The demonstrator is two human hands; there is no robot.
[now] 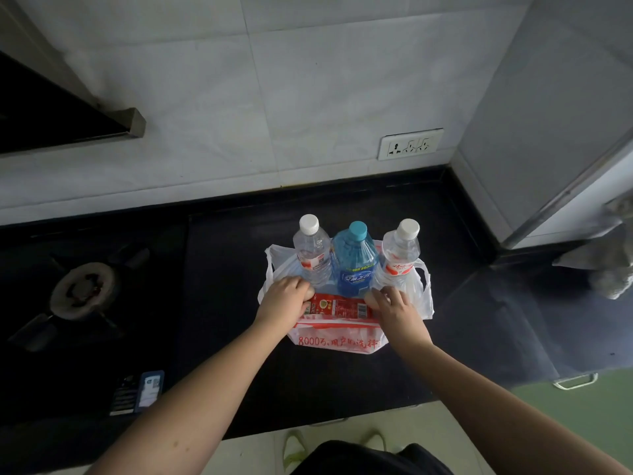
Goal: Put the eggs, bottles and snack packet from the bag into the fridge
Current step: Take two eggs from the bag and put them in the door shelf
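While both hands are down in the bag [337, 342], nothing has left it yet. Left hand [284, 299] curls around a pale egg [310, 293] at its fingertips; right hand [394, 305] curls around a second egg [371, 298] the same way. Hands are apart, one at each end of the red snack packet [334, 307], which lies flat between them.

Just beyond the fingertips, three bottles stand upright in the bag: a clear bottle with a white cap [312, 253] past the left hand, a blue bottle [354, 262] in the middle, another clear bottle [399, 258] past the right hand. Fridge [548, 138] stands well off to the right of the right hand, door apparently closed.

Risks, as judged:
- Both hands loaded with eggs; no free hand for the fridge door. Likely fumble or crack.
- Lifting eggs past the bottles may knock one over; thin bag gives no support.
- Squeezing too hard breaks the shell.
- Bag handles could snag a wrist on withdrawal.
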